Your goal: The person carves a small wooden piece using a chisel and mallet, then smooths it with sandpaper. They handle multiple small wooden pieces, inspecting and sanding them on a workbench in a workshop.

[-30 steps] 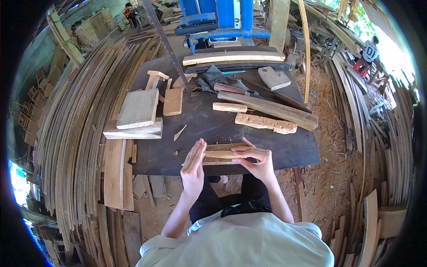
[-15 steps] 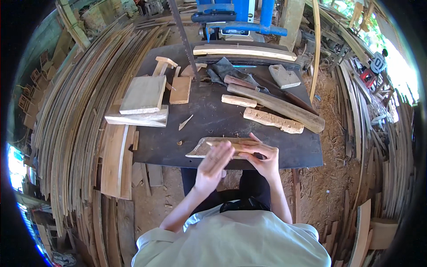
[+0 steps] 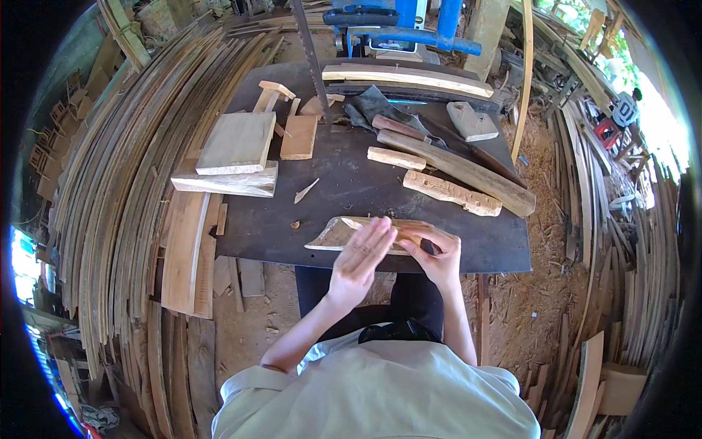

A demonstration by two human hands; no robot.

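A flat, curved piece of pale wood [image 3: 329, 238] lies at the near edge of a dark metal table [image 3: 351, 186]. My left hand [image 3: 362, 252] rests flat on top of it, fingers stretched out together. My right hand [image 3: 437, 254] grips the right end of the same piece, and a small dark object shows between its fingers; I cannot tell what that object is.
Rough wooden sticks [image 3: 452, 192], a square board [image 3: 238, 140], a long plank [image 3: 227, 181], small blocks [image 3: 300, 135] and a wood chip [image 3: 306, 192] lie on the table. A bandsaw blade [image 3: 313, 62] and blue machine [image 3: 398, 25] stand behind. Bent wooden strips [image 3: 124, 197] pile at left and right.
My left hand has slid from the wood's left end to lie flat across its middle. The view has shifted slightly; my right hand stays at the right end.
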